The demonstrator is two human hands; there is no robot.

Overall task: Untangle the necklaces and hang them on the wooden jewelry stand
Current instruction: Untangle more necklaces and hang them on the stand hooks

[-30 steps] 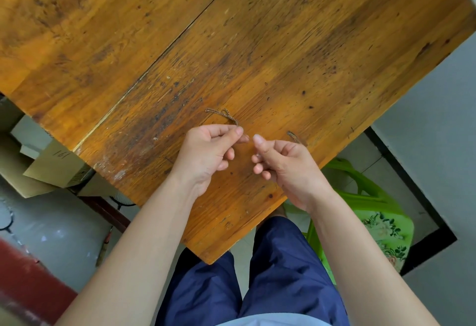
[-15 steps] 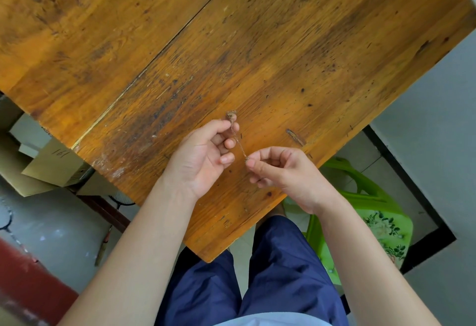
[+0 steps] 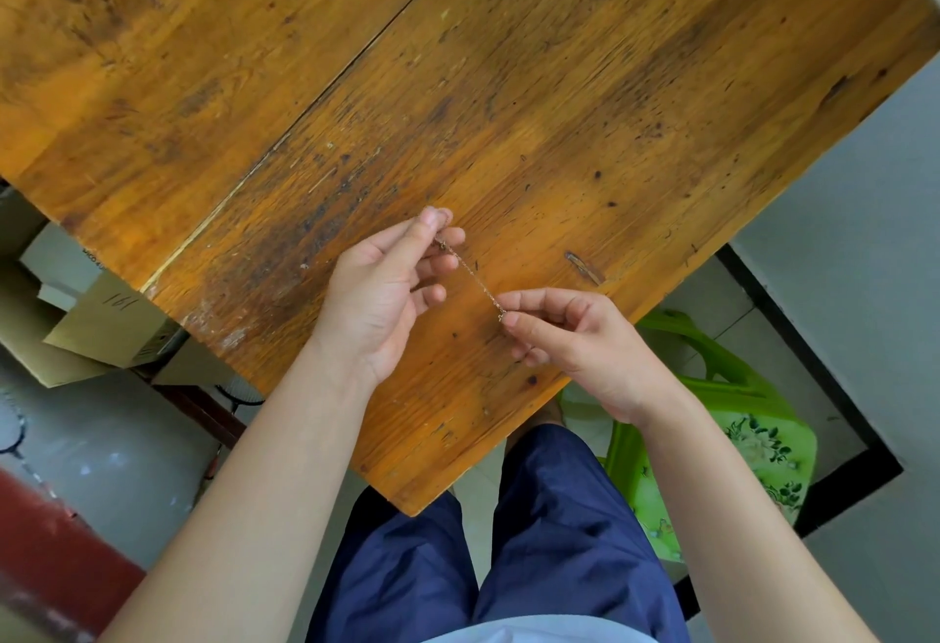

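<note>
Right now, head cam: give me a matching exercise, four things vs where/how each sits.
Things:
1. chain
2. left hand
3. green stool
4. cardboard box

States:
A. under the table's left edge
B. on the floor, beside the person's right leg
C. stretched between both hands
D. pinching the chain's upper end

Pairs: 1-C, 2-D, 3-B, 4-A

Two bare forearms, no sleeves, watch or rings on the left hand (image 3: 379, 296) or right hand (image 3: 580, 337). Dark navy trousers (image 3: 508, 551), loosely creased, at lower centre of the frame. Pale blue shirt hem (image 3: 534, 636) along the bottom edge.
</note>
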